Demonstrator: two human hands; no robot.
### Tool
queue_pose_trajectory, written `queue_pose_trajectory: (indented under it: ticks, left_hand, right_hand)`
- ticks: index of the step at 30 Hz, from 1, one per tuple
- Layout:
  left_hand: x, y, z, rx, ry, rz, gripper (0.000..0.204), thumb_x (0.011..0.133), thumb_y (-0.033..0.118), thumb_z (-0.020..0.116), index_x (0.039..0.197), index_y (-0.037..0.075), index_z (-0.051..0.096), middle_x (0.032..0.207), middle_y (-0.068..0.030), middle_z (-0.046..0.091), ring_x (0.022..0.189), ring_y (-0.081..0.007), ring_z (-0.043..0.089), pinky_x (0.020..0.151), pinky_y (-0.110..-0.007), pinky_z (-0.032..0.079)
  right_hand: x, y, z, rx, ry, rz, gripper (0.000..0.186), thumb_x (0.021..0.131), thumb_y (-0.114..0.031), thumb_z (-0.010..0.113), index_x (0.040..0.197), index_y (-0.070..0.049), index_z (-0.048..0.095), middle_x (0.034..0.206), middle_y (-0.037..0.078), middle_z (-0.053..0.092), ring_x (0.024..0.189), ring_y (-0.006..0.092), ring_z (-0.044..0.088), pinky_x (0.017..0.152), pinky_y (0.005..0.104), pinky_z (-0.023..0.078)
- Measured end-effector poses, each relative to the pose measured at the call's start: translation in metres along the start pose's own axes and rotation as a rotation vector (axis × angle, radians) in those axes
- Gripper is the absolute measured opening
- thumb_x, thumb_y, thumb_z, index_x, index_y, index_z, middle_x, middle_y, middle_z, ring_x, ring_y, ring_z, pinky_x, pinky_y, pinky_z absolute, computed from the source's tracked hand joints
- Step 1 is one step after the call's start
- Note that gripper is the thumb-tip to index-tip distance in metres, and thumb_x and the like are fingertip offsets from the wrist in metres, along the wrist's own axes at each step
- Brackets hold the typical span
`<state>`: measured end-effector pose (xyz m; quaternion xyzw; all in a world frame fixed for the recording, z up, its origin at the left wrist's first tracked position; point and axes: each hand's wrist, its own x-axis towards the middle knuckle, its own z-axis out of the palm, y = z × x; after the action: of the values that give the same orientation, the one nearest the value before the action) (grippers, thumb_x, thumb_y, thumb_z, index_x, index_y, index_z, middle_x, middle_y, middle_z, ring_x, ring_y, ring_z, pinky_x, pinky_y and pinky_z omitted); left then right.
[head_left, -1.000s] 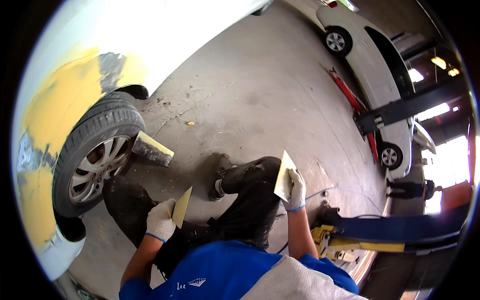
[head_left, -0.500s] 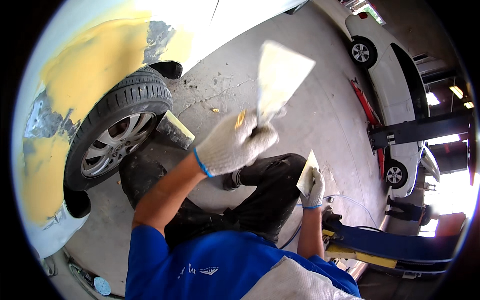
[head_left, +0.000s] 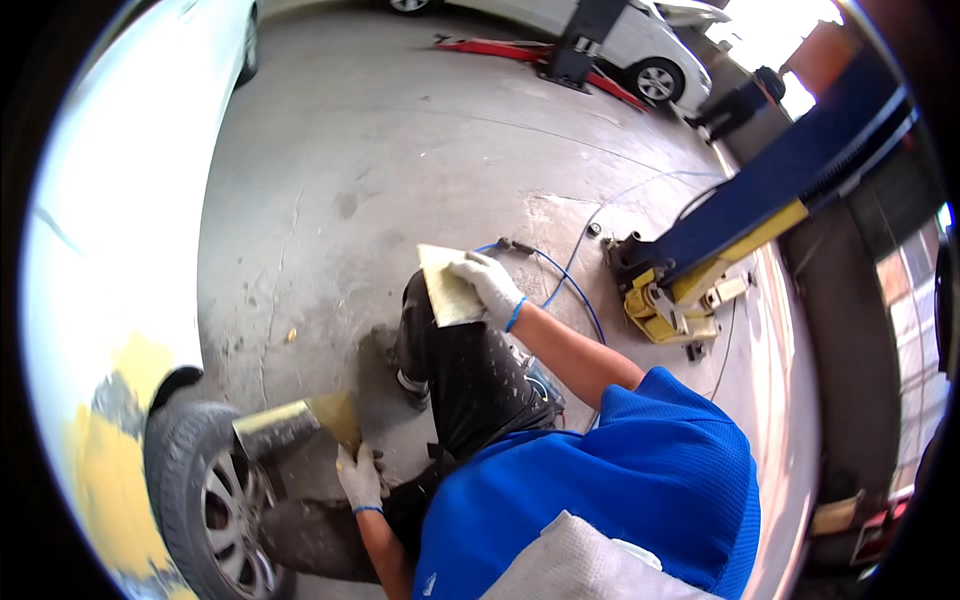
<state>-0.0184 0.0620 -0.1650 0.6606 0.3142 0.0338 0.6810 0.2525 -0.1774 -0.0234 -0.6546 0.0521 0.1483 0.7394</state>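
Patched white car (head_left: 130,240) far left, wheel (head_left: 180,470) under it, grey-yellow block (head_left: 275,430) next to wheel. Left hand (head_left: 362,480) down from its earlier raised spot, fingers closed on yellow spreader (head_left: 336,414) overlapping block; contact unclear. Right hand (head_left: 490,288): fingers pinching second spreader (head_left: 447,285) by the knee (head_left: 413,312). Scuffed concrete floor (head_left: 350,160) open ahead; blue lift post (head_left: 770,180) bounds right.

No text, number or sign can be read.
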Motion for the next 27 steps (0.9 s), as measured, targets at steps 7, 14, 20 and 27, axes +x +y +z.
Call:
queue_pose_trajectory:
  ticks: [7, 14, 20, 27]
  left_hand:
    - [0.027, -0.052, -0.004, 0.104, -0.116, -0.126, 0.031, 0.088, 0.014, 0.058, 0.116, 0.000, 0.056, 0.071, -0.0114, 0.066, 0.052, -0.0167, 0.062, 0.045, -0.031, 0.046]
    - [0.014, -0.054, 0.011, 0.569, -0.152, -0.078, 0.037, 0.083, 0.017, 0.058, 0.113, -0.005, 0.056, 0.072, -0.0141, 0.067, 0.054, -0.0208, 0.064, 0.051, -0.035, 0.052]
    - [0.008, -0.052, 0.018, 0.503, -0.245, -0.130, 0.035, 0.085, 0.015, 0.059, 0.114, -0.003, 0.056, 0.069, -0.0115, 0.064, 0.054, -0.0194, 0.063, 0.048, -0.034, 0.051]
    - [0.014, -0.050, 0.018, 0.499, -0.242, -0.184, 0.033, 0.085, 0.016, 0.059, 0.113, -0.002, 0.055, 0.069, -0.0123, 0.064, 0.055, -0.0196, 0.063, 0.048, -0.034, 0.050]
  right_hand:
    - [-0.007, 0.012, -0.016, 0.128, -0.015, 0.015, 0.037, 0.092, -0.019, 0.063, 0.118, 0.006, 0.059, 0.102, 0.008, 0.066, 0.090, 0.0138, 0.065, 0.076, 0.0279, 0.054]
    - [-0.009, 0.007, -0.014, 0.120, 0.006, 0.024, 0.026, 0.092, -0.018, 0.063, 0.108, 0.003, 0.061, 0.097, 0.007, 0.066, 0.084, 0.0136, 0.065, 0.073, 0.0295, 0.055]
    - [-0.006, 0.010, -0.018, 0.074, -0.015, 0.026, 0.027, 0.093, -0.021, 0.062, 0.108, 0.002, 0.061, 0.096, 0.008, 0.066, 0.082, 0.0142, 0.065, 0.071, 0.0302, 0.055]
    - [-0.005, 0.010, -0.020, 0.167, -0.025, 0.063, 0.026, 0.092, -0.018, 0.065, 0.110, 0.001, 0.062, 0.096, 0.004, 0.067, 0.081, 0.0118, 0.066, 0.070, 0.0279, 0.055]
